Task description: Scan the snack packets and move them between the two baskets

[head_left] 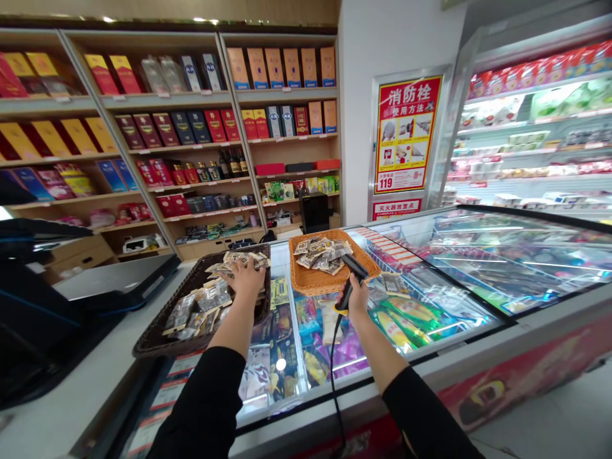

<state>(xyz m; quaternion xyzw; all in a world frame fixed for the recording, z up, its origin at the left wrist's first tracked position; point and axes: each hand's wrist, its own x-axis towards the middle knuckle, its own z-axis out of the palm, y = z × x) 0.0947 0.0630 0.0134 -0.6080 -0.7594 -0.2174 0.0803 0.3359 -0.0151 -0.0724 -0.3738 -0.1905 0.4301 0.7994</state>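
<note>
My left hand rests on the small snack packets in the dark brown woven basket, its fingers spread over them. Whether a packet is caught under the fingertips is hard to see. My right hand is wrapped round the grip of a black barcode scanner, whose cable hangs down in front of the freezer. The scanner's head is over the right part of an orange woven basket, which holds a pile of similar packets. One loose packet lies on the glass right of that basket.
Both baskets stand on the glass-topped chest freezer, with bagged frozen goods below the glass. A black scale-like device is on the counter at left. Shelves of boxed goods line the back wall; a lit cooler is at right.
</note>
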